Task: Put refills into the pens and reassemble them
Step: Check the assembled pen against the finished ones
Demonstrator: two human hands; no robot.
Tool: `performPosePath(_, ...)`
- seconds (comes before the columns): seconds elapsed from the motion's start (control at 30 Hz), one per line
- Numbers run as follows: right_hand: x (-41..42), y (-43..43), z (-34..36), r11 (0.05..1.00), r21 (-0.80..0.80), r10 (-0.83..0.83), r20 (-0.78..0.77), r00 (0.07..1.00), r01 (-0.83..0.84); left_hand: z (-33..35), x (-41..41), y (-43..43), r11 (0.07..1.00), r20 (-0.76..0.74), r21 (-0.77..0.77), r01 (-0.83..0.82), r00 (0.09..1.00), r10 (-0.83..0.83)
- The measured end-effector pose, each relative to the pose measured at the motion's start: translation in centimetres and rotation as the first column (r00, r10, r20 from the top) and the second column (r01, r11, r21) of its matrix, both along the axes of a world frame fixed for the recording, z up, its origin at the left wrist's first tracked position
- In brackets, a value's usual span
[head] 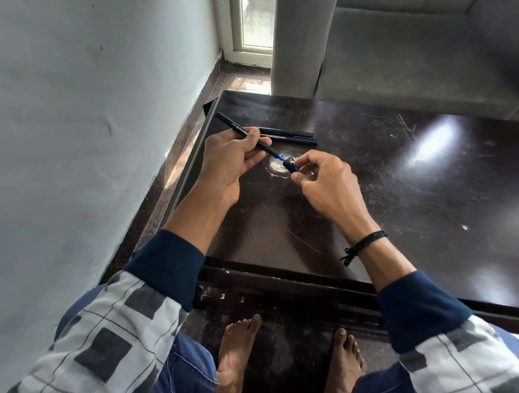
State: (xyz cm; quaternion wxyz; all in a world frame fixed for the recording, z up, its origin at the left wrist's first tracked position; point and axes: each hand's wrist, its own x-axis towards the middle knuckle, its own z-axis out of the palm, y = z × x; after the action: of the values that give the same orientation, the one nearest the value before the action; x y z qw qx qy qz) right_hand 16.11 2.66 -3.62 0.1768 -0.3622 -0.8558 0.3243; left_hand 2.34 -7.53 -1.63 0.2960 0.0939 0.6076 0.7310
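Observation:
My left hand (228,158) grips a black pen barrel (232,125) with white lettering, tilted up to the far left. A short length of blue refill (279,156) shows at the barrel's lower end. My right hand (322,176) pinches the small black tip section (291,167) at the end of that refill, a little apart from the barrel. Two more black pens (295,138) lie side by side on the dark table (400,186) just beyond my hands.
The table top is scratched, with a pale worn ring under the pen. Its left edge runs close to a white wall (78,131). A grey sofa (419,55) stands behind the table. My bare feet rest on the floor below the near edge.

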Motion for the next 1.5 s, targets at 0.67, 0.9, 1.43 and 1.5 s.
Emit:
performPosePath(0.67, -0.1, -0.3, 0.1, 0.999, 0.028, 0.027, -0.051, 0.998, -0.026, -0.5, 0.6, 0.0, 0.993, -0.050, -0.055, 0.107, 0.993, -0.110)
performPosePath(0.9, -0.1, -0.4, 0.2, 0.999, 0.030, 0.026, -0.067, 0.997, -0.025, -0.5, 0.9, 0.1, 0.985, -0.047, -0.085, 0.153, 0.987, -0.157)
performPosePath(1.43, 0.1, -0.5, 0.7, 0.993, 0.099, 0.069, -0.009, 0.998, -0.068, -1.3, 1.6, 0.9, 0.992, -0.094, -0.100, 0.075, 0.992, -0.084)
performPosePath(1.5, 0.1, -0.6, 0.7, 0.989, 0.124, 0.083, 0.011, 0.996, -0.084, -1.3, 1.8, 0.9, 0.991, -0.118, -0.113, 0.068, 0.990, -0.081)
